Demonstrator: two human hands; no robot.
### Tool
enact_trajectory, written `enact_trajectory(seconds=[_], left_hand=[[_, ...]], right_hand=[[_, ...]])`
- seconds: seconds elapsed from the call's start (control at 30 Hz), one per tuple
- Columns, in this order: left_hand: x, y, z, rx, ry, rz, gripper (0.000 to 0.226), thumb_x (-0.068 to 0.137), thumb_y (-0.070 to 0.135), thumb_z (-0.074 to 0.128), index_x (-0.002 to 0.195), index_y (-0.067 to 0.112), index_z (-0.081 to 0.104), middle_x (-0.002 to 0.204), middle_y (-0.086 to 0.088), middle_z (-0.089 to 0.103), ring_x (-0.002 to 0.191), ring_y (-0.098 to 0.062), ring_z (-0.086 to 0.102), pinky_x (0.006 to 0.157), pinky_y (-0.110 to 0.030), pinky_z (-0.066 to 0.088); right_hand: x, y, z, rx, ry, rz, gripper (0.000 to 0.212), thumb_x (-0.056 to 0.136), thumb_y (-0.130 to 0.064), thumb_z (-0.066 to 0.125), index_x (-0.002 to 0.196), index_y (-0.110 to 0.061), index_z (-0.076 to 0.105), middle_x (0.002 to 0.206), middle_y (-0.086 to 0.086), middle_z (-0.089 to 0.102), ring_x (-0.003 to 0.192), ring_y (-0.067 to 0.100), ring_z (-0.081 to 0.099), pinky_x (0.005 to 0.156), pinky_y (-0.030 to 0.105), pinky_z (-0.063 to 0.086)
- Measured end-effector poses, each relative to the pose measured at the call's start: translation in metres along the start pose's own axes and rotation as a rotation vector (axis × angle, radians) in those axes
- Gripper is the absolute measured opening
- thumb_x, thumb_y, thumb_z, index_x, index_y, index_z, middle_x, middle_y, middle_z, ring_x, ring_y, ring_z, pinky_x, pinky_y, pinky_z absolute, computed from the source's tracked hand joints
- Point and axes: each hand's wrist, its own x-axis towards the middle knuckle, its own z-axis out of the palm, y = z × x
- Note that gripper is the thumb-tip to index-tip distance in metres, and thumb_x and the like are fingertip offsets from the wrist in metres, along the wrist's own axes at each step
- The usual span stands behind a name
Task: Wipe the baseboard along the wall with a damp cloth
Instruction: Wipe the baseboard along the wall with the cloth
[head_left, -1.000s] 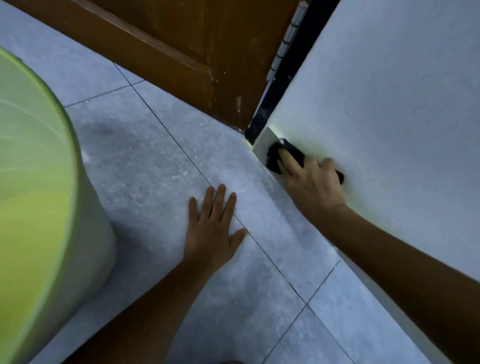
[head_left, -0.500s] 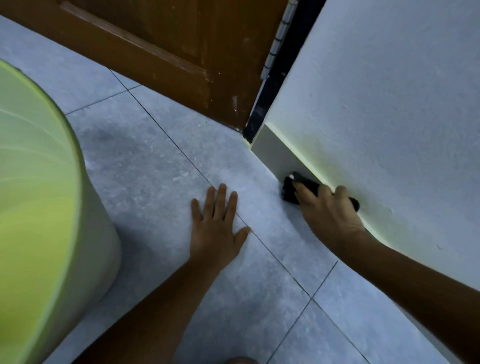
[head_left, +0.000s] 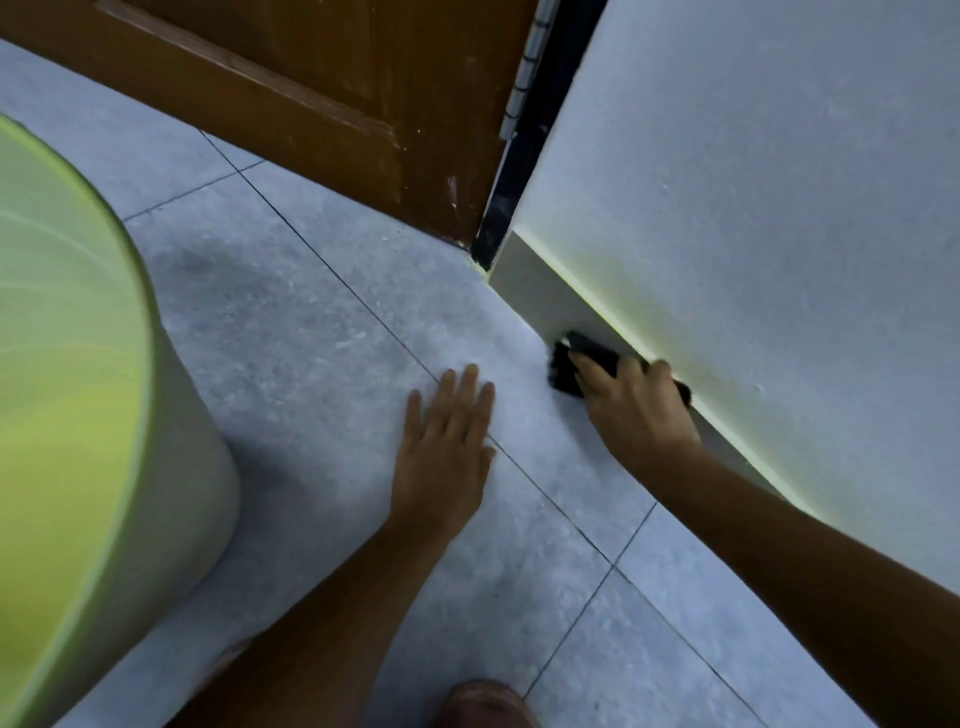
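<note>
A pale baseboard (head_left: 540, 296) runs along the foot of the white wall (head_left: 753, 208), from the door corner toward the lower right. My right hand (head_left: 634, 410) presses a dark cloth (head_left: 576, 361) flat against the baseboard, a short way from that corner; the fingers cover most of the cloth. My left hand (head_left: 447, 447) lies palm down on the grey tiled floor (head_left: 291, 332), fingers spread, holding nothing, to the left of the cloth.
A large round yellow-green tub (head_left: 78, 415) fills the left side. A brown wooden door (head_left: 322, 88) stands at the top, with a dark gap (head_left: 514, 171) at its hinge side by the wall's end. My knee (head_left: 483, 704) shows at the bottom edge.
My right hand has slid the cloth along the baseboard away from the door corner, toward me. My left hand has stayed planted on the floor.
</note>
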Motion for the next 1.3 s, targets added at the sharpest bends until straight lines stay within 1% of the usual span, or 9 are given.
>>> enact_trajectory(seconds=[0.07,0.17,0.23,0.43,0.53,0.67,0.83,1.17,1.3], left_hand=[[-0.005,0.010,0.002,-0.013,-0.070,0.118,0.066,0.095,0.047,0.020,0.150,0.011,0.022,0.159,-0.013,0.013,0.146,-0.032,0.014,0.115,-0.055,0.019],[-0.003,0.013,0.001,-0.016,-0.228,0.153,0.070,0.097,0.053,0.019,0.151,0.015,-0.005,0.159,-0.008,-0.014,0.147,-0.029,-0.012,0.116,-0.051,-0.004],[-0.005,0.015,-0.005,0.036,-0.273,0.143,0.072,0.097,0.054,0.018,0.150,0.016,-0.013,0.159,-0.007,-0.020,0.146,-0.028,-0.017,0.116,-0.052,-0.007],[-0.006,0.035,-0.007,0.051,-0.257,0.052,0.069,0.098,0.043,0.022,0.150,0.011,-0.011,0.159,-0.011,-0.017,0.146,-0.029,-0.016,0.115,-0.052,-0.007],[-0.012,0.055,-0.003,-0.022,-0.206,-0.006,0.069,0.098,0.039,0.026,0.150,0.009,-0.008,0.159,-0.011,-0.018,0.146,-0.028,-0.017,0.115,-0.052,-0.009],[-0.014,0.066,0.008,-0.033,-0.280,0.033,0.079,0.095,0.057,0.023,0.149,0.013,-0.016,0.157,-0.009,-0.024,0.144,-0.030,-0.021,0.114,-0.054,-0.010],[-0.014,0.063,0.008,0.042,-0.294,0.055,0.085,0.091,0.065,0.021,0.148,0.015,-0.019,0.157,-0.010,-0.025,0.145,-0.031,-0.020,0.115,-0.056,-0.004],[-0.013,0.060,0.004,0.074,-0.301,0.074,0.087,0.090,0.066,0.020,0.148,0.015,-0.020,0.157,-0.010,-0.026,0.144,-0.031,-0.021,0.116,-0.054,-0.003],[-0.015,0.060,0.004,0.069,-0.301,0.078,0.087,0.090,0.066,0.020,0.148,0.015,-0.020,0.156,-0.010,-0.026,0.144,-0.030,-0.021,0.117,-0.054,-0.003]], right_hand=[[-0.033,0.004,0.012,0.007,-0.066,0.031,0.048,0.096,-0.007,0.036,0.143,-0.014,0.041,0.161,0.002,0.011,0.104,0.029,0.051,0.076,0.036,0.040],[-0.051,0.018,0.002,-0.045,-0.026,0.078,0.051,0.097,-0.011,0.035,0.146,-0.021,0.035,0.162,-0.004,0.009,0.105,0.028,0.053,0.075,0.035,0.042],[-0.042,0.021,-0.010,-0.064,0.011,0.062,0.050,0.098,-0.016,0.036,0.147,-0.023,0.033,0.162,-0.004,0.009,0.108,0.029,0.052,0.074,0.036,0.040],[-0.029,0.004,0.006,-0.045,-0.068,0.080,0.045,0.097,-0.015,0.039,0.142,-0.019,0.043,0.159,-0.002,0.016,0.109,0.026,0.051,0.075,0.036,0.037],[-0.075,0.012,0.041,-0.028,-0.096,0.067,0.053,0.095,-0.014,0.039,0.147,-0.020,0.032,0.161,-0.004,0.009,0.108,0.026,0.051,0.076,0.035,0.038],[-0.104,0.024,0.055,-0.054,-0.101,0.047,0.063,0.095,-0.012,0.035,0.153,-0.021,0.012,0.162,-0.002,-0.002,0.107,0.028,0.050,0.078,0.036,0.041],[-0.055,0.019,0.029,0.012,0.054,0.102,0.058,0.098,-0.015,0.034,0.153,-0.021,0.015,0.163,-0.002,-0.002,0.113,0.030,0.048,0.083,0.039,0.042],[-0.105,0.019,0.066,0.004,-0.105,0.036,0.057,0.098,-0.011,0.033,0.153,-0.015,0.016,0.162,0.002,-0.005,0.111,0.030,0.047,0.082,0.039,0.041],[-0.089,0.024,0.044,0.020,0.014,0.106,0.061,0.097,-0.013,0.033,0.153,-0.017,0.010,0.162,-0.002,0.000,0.110,0.031,0.050,0.079,0.039,0.042]])
